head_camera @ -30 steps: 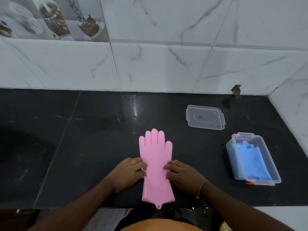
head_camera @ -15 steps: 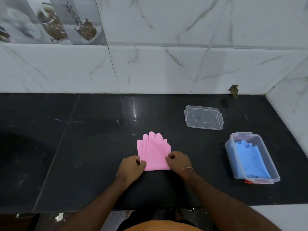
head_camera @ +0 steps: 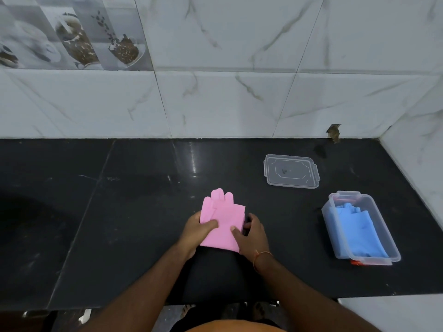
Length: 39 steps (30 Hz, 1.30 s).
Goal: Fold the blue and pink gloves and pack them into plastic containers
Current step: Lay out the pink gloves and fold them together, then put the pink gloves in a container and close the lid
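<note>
One pink glove (head_camera: 224, 220), folded over on itself, on the black desk (head_camera: 124, 212) near its front edge. One clear plastic container (head_camera: 381, 226) well to the right, holding folded blue glove material (head_camera: 358, 232); whether one blue glove or two inside, impossible to tell. One clear lid (head_camera: 291, 171) flat on the desk, behind the container and apart from it. A small red-orange bit (head_camera: 356, 261) just visible under the container's near end.

Two hands on the pink glove. Left hand (head_camera: 195, 232) gripping the left edge, thumb laid over the top of the fold, fingers underneath and hidden. Right hand (head_camera: 251, 234) holding the right edge, thumb pressed on the pink surface near the lower corner, fingers curled round the side. A thin orange band (head_camera: 261, 255) on the right wrist.

Desk: dark polished stone with faint seams and a glare streak toward the back. Behind and to the right, white marble-pattern wall tiles (head_camera: 227, 68); at upper left, picture tiles (head_camera: 72, 34) showing cups and jars. A small chipped hole (head_camera: 333, 131) in the wall at desk level near the right corner.

Pink glove lying with its long axis running away from the person, tilted a little, fingertips pointing toward the back wall and poking out past the folded layer. Container's long axis likewise front to back, angled slightly, blue fingertips toward the far end.
</note>
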Motion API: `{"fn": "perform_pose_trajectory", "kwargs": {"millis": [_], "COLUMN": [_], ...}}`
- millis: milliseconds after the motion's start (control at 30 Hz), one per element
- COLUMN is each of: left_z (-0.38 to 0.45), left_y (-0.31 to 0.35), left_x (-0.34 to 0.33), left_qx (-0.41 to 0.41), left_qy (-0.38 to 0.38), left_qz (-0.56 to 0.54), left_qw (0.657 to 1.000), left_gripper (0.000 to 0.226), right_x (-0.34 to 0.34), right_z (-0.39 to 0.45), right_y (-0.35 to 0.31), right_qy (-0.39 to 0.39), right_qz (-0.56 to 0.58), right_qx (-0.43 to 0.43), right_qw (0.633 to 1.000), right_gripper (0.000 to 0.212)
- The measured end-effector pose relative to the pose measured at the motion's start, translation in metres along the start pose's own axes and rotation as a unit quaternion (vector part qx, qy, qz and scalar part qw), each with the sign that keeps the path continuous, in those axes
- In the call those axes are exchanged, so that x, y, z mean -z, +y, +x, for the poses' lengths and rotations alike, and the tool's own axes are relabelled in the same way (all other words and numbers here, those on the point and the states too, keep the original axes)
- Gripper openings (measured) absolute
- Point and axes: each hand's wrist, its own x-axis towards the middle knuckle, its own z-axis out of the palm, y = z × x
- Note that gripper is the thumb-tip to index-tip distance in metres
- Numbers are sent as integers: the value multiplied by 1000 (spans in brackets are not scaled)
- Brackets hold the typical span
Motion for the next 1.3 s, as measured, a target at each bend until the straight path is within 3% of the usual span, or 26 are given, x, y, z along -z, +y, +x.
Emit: {"fn": "perform_pose_trajectory", "kwargs": {"millis": [267,400,500,633,767,1100,1300], "left_z": [-3,-4,-5,-4,-2,0,9], "left_y": [15,34,51,70,82,99,102], "left_x": [-10,-35,-66,-115,-168,-300,-326], "left_qx": [20,10,-12,-40,-68,-111,-177], "left_qy": [-99,-129,-131,-119,-123,-172,-98], "left_qz": [-170,-185,-193,-192,-173,-51,114], "left_qw": [980,974,972,973,975,977,973], "left_gripper": [58,59,58,51,36,42,46], "right_x": [45,82,110,161,222,350,357], "right_z": [12,9,6,2,-2,-15,2], "right_y": [-4,-8,-10,-3,16,95,120], "right_qy": [-85,-145,-93,-26,19,146,169], "right_qz": [180,276,288,281,241,141,29], "right_qx": [-27,8,48,76,69,22,-17], "right_qw": [980,950,952,956,968,979,985], "right_gripper": [92,71,47,35,40,29,39]}}
